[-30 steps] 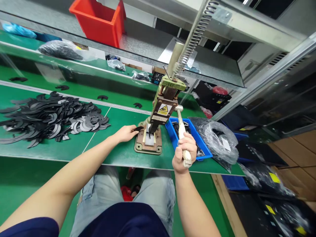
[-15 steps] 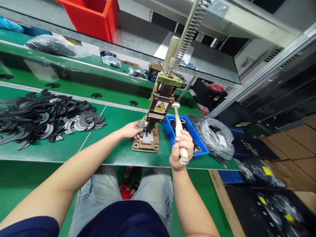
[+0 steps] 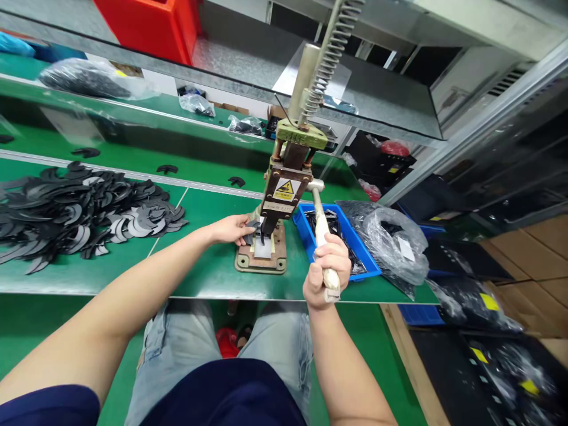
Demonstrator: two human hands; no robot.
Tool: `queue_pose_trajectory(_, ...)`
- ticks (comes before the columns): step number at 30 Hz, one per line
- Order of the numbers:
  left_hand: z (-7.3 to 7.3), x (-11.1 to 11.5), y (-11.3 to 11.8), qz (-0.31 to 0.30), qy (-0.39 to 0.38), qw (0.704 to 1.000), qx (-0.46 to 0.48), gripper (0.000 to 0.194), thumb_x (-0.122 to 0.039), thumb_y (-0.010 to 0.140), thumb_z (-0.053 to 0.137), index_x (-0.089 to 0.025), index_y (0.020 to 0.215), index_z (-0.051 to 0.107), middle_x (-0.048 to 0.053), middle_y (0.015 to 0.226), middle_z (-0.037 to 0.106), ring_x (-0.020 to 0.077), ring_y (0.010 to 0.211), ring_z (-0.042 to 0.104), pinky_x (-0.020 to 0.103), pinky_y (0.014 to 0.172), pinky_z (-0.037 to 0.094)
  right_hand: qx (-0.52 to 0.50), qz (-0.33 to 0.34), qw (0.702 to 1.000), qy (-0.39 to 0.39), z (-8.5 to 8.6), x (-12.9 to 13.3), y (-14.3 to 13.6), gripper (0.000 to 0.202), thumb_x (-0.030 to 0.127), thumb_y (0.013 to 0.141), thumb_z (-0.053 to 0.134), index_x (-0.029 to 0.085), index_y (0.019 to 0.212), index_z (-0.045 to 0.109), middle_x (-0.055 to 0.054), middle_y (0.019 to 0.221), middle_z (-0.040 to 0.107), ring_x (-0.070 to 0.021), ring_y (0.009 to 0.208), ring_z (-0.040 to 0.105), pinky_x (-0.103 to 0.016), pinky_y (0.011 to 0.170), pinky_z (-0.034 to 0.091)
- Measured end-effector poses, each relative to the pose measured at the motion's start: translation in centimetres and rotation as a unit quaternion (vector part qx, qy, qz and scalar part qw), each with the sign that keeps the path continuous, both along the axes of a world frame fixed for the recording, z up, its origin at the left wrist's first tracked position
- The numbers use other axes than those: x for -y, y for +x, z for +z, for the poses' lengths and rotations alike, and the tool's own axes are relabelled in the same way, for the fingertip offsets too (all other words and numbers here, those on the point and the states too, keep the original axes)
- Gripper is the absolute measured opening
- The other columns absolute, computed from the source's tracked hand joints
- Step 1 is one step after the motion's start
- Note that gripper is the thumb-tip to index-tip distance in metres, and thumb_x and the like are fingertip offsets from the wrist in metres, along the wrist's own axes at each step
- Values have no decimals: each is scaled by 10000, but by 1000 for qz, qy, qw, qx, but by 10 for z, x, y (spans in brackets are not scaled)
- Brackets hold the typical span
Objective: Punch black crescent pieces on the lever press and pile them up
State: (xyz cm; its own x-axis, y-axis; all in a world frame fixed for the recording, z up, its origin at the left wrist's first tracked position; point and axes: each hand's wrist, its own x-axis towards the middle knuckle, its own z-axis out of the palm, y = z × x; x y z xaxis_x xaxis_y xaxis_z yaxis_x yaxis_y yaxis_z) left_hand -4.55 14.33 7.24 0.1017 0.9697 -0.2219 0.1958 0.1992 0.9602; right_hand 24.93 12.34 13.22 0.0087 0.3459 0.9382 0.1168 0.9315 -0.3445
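I see the green table (image 3: 208, 281) run across, its front edge just beyond the lap; bare room lies between pile and press and along the front of the press base. A grey metal shelf (image 3: 239, 53) crosses above and behind. The press (image 3: 284, 192) stands upright between the 2 hands, blocking a straight way across. Left, the heap of dark curved pieces (image 3: 80, 213) fills the table; 4 loose ones lie behind the rail. Right, a plastic-wrapped bundle (image 3: 393, 242) crowds the tray.

I see a red bin (image 3: 151, 26) on the shelf, its top cut off, and a blue tray (image 3: 360, 244) of small dark parts beside the press. My right hand (image 3: 333, 258) is clamped round the lever (image 3: 320, 225); my left hand (image 3: 231, 229) pinches 1 dark piece (image 3: 251, 226) at the base's left side; I cannot tell whether it touches the plate.
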Motion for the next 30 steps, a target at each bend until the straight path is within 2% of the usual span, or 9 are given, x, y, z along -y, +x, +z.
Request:
queue_pose_trajectory(5, -5, -2, 0, -13, 13, 1000, 17, 540, -567, 821, 888, -162, 1045, 610, 33, 764, 750, 173, 597, 745, 259, 542, 594, -9, 2, 1000, 5, 0, -1, -1, 86, 321, 959, 619, 264, 929, 562, -1, 841, 565, -228, 894, 640, -619, 1024, 580)
queue_pose_trajectory(11, -4, -8, 0, -15, -11, 1000, 0, 517, -501, 836, 894, -155, 1106, 620, 53, 845, 776, 176, 607, 756, 265, 550, 608, -18, 7, 1000, -13, -2, -1, -2, 97, 327, 946, 634, 263, 922, 565, -2, 857, 574, -224, 908, 636, -600, 1025, 576)
queue_pose_trajectory(16, 1, -12, 3, -7, -61, 998, -1, 454, -393, 862, 884, -165, 1164, 632, 70, 916, 796, 172, 583, 757, 258, 539, 612, -43, -7, 999, -26, 0, 1, -8, 141, 373, 951, 622, 277, 896, 533, -4, 813, 515, -233, 862, 614, -633, 1016, 571)
queue_pose_trajectory(23, 8, -18, 4, -3, -169, 985, 27, 398, -372, 853, 901, -191, 1105, 651, 60, 762, 793, 193, 590, 778, 219, 548, 610, -32, 5, 999, -22, -1, 3, -6, 110, 329, 950, 611, 269, 905, 531, -8, 823, 521, -231, 871, 610, -632, 1017, 575)
queue_pose_trajectory(26, 10, -15, 8, 8, -194, 980, 39, 383, -383, 897, 864, -177, 1133, 643, 80, 704, 781, 200, 563, 765, 228, 534, 604, -1, 8, 1000, -2, 16, -1, -3, 104, 324, 967, 620, 268, 940, 537, -13, 849, 556, -236, 938, 636, -599, 1028, 581)
queue_pose_trajectory(28, 11, -12, 13, 26, -189, 981, 38, 367, -369, 925, 840, -174, 1147, 622, 81, 679, 771, 189, 540, 747, 227, 525, 596, 12, 12, 1000, 13, 42, -9, -3, 125, 344, 977, 629, 265, 1044, 559, -35, 936, 594, -249, 1040, 661, -571, 1039, 586)
queue_pose_trajectory(30, 12, -6, 18, 45, -167, 984, 39, 352, -365, 934, 834, -179, 1117, 598, 76, 683, 770, 175, 537, 740, 219, 527, 591, 26, 23, 999, 6, 74, -22, -5, 272, 397, 998, 614, 251, 1220, 557, -80, 1104, 619, -264, 1157, 669, -558, 1066, 584)
